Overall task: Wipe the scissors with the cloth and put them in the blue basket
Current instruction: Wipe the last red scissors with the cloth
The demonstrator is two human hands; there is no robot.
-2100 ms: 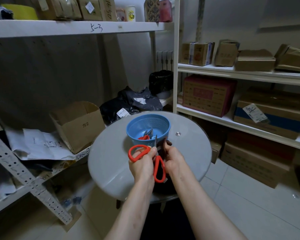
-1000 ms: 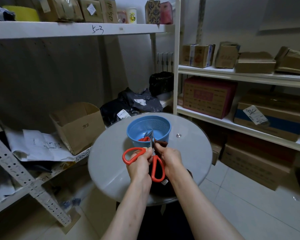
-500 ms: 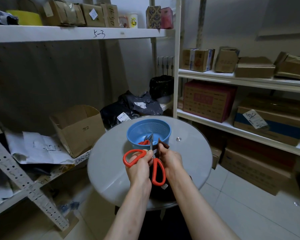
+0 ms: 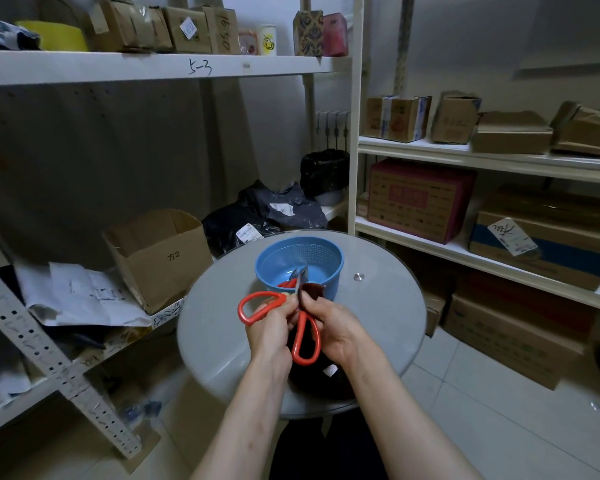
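Red-handled scissors (image 4: 303,336) are held above the round grey table (image 4: 219,327), blades pointing up toward the blue basket (image 4: 323,259). My left hand (image 4: 271,325) grips them near the pivot, one handle loop sticking out to the left. My right hand (image 4: 336,329) pinches a dark cloth (image 4: 310,292) against the blades; more of the cloth hangs below the hands. Another pair of scissors with red handles lies inside the basket.
An open cardboard box (image 4: 160,254) sits on the left shelf beside papers and black bags. Shelves with stacked boxes (image 4: 420,199) stand to the right behind the table. A small metal stud (image 4: 359,277) sits in the table top.
The hands and scissors stay over the table in front of the basket. My right hand with the cloth has slid up along the blades.
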